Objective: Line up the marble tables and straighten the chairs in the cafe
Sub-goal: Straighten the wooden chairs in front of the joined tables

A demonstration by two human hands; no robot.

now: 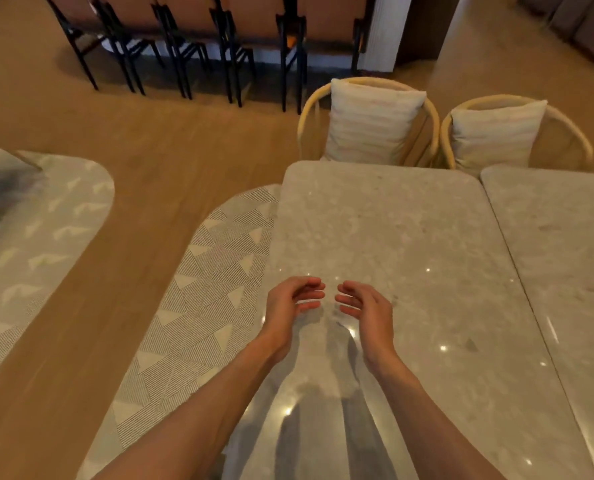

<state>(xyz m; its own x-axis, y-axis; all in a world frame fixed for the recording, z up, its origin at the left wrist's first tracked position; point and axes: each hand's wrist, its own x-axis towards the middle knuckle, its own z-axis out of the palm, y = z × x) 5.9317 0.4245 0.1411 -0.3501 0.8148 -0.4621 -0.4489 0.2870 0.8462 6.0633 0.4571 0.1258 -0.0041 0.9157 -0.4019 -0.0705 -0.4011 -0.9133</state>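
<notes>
A pale marble table (409,237) fills the middle of the view, and a second marble table (565,244) stands right beside it, a narrow seam between them. My left hand (290,306) and my right hand (366,308) hover just above the near part of the first table, palms facing each other, fingers curled and apart, holding nothing. Two rattan chairs with striped cushions stand at the far side: one (368,123) behind the first table, the other (506,133) behind the second.
A patterned grey rug (198,306) lies under the tables on the wooden floor (143,168). Another rug (39,230) lies at the left. A row of black-legged chairs (198,39) lines the back wall beside a white pillar (385,32).
</notes>
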